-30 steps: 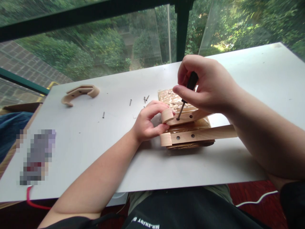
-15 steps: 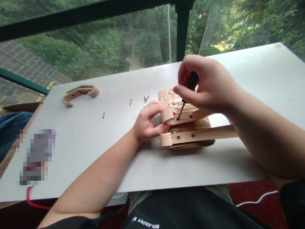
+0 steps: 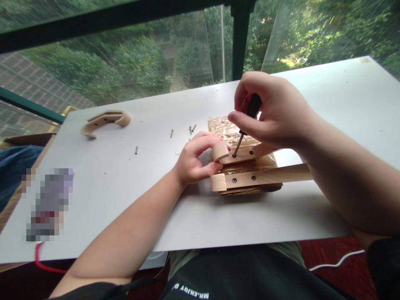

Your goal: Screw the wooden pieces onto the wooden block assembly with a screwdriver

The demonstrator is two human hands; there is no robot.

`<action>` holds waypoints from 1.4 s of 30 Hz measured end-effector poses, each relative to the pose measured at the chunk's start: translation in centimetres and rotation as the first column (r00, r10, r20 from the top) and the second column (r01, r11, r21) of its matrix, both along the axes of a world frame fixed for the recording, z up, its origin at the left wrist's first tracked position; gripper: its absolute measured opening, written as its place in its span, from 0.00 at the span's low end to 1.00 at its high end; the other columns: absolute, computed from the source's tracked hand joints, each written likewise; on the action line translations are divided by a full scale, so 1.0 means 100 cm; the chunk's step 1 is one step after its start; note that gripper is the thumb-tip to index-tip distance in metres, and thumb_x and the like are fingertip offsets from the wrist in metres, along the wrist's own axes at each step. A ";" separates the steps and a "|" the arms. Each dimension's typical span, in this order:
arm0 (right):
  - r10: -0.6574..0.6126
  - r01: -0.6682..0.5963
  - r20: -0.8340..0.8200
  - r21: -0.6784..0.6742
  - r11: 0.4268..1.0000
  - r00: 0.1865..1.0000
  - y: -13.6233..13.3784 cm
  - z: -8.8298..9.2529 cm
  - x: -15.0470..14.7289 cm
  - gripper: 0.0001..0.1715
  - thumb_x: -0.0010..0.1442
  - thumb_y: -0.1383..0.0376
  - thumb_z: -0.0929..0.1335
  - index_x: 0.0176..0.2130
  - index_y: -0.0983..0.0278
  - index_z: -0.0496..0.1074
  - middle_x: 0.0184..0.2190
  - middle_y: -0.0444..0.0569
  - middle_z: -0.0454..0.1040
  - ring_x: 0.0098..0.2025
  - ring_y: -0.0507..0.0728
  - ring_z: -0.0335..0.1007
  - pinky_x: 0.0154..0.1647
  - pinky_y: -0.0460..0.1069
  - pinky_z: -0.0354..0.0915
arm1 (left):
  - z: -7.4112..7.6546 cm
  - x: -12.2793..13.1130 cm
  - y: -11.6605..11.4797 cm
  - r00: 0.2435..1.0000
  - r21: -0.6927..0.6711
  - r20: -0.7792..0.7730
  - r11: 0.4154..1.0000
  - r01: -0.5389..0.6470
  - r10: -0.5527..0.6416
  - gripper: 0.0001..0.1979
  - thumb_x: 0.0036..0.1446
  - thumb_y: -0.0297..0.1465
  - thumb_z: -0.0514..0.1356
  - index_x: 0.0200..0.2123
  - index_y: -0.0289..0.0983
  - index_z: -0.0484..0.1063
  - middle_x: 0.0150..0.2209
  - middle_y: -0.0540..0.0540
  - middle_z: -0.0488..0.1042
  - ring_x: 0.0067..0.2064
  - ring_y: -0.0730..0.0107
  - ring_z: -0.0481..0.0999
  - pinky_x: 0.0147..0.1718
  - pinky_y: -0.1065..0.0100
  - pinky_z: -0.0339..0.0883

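Observation:
My right hand (image 3: 275, 110) is closed around the black handle of a small screwdriver (image 3: 246, 123). Its tip stands in a screw on the far wooden strip (image 3: 246, 153). My left hand (image 3: 195, 160) pinches the rounded left end of that strip. A second wooden strip (image 3: 262, 177) with two screws lies just in front. Both strips rest on a brown tape-covered board (image 3: 223, 127) on the white table (image 3: 125, 196).
A curved wooden piece (image 3: 104, 122) lies at the table's far left. Several loose screws (image 3: 181, 133) are scattered left of the board. A blurred-out object (image 3: 46, 204) sits near the left front edge. Windows with greenery stand behind the table.

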State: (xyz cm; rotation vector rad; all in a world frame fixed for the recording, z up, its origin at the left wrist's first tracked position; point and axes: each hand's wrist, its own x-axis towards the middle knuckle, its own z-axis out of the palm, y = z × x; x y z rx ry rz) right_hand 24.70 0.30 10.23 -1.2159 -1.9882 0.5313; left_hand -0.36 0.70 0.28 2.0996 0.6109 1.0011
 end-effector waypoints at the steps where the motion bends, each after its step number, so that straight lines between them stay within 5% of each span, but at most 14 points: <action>1: 0.001 -0.001 0.000 0.002 1.000 1.000 0.000 0.000 0.000 0.10 0.61 0.61 0.73 0.35 0.64 0.70 0.32 0.48 0.72 0.34 0.51 0.66 0.39 0.51 0.61 | 0.000 0.000 0.000 1.000 0.003 0.001 1.000 0.000 0.000 0.21 0.61 0.50 0.70 0.45 0.40 0.85 0.46 0.44 0.88 0.54 0.69 0.80 0.60 0.64 0.74; 42: -0.012 0.012 0.006 -0.001 1.000 1.000 0.001 0.001 0.000 0.10 0.60 0.62 0.73 0.34 0.64 0.69 0.31 0.47 0.69 0.33 0.50 0.64 0.39 0.49 0.60 | -0.005 -0.003 0.002 1.000 -0.031 0.003 0.999 -0.011 0.012 0.23 0.59 0.53 0.71 0.45 0.40 0.85 0.47 0.44 0.87 0.56 0.68 0.81 0.63 0.63 0.75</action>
